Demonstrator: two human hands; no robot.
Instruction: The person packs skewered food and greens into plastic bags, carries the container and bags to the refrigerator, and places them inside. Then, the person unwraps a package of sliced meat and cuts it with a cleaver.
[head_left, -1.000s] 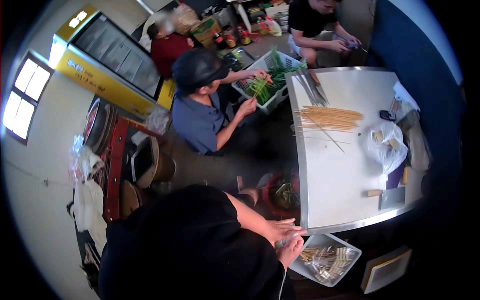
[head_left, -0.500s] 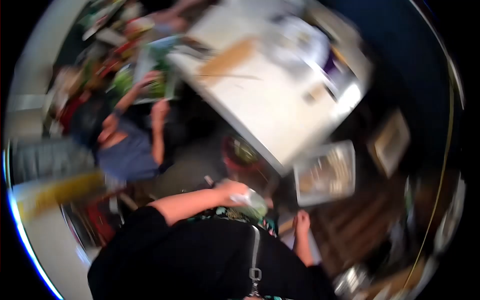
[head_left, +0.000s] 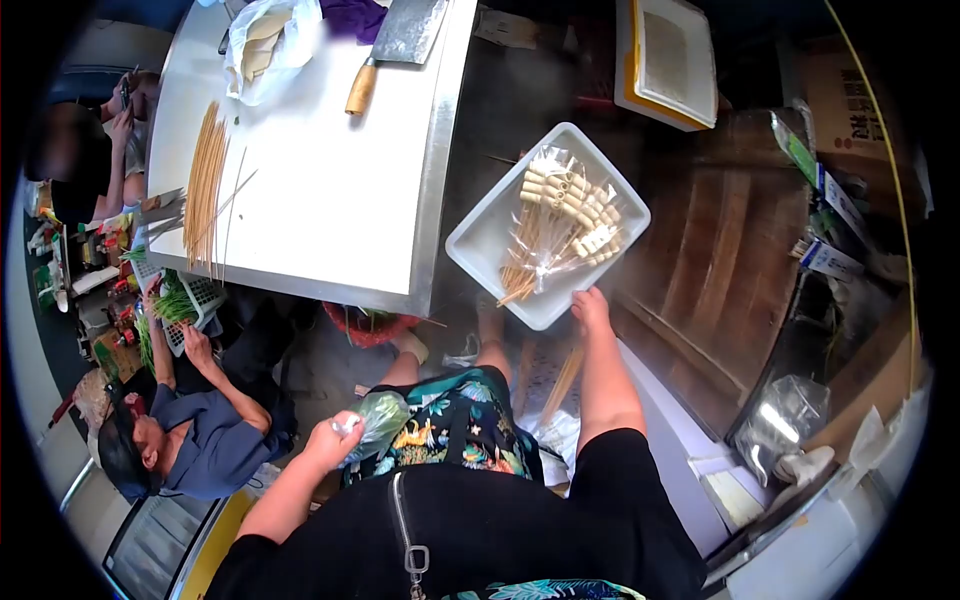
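My left hand [head_left: 333, 442] is closed round the neck of a clear plastic bag [head_left: 380, 420] with something green inside, in front of my lap. My right hand [head_left: 590, 306] is at the near right edge of a white plastic tray [head_left: 475, 243], its fingers on the rim. In the tray lie clear bags of skewered food [head_left: 570, 200], pale rolled pieces on wooden sticks. The sticks point toward me.
A white table [head_left: 330, 190] holds bamboo skewers [head_left: 205, 190], a cleaver [head_left: 408, 35] and a white plastic bag [head_left: 265, 50]. Below its edge is a red basket [head_left: 365, 325]. At left, a co-worker [head_left: 205, 430] handles greens by a white basket [head_left: 205, 300]. A foam box [head_left: 670, 65] stands at upper right.
My view has swung round and sharpened, so the table sits further left. My right hand has moved from beside my body to the tray's rim. My left hand still holds the bag.
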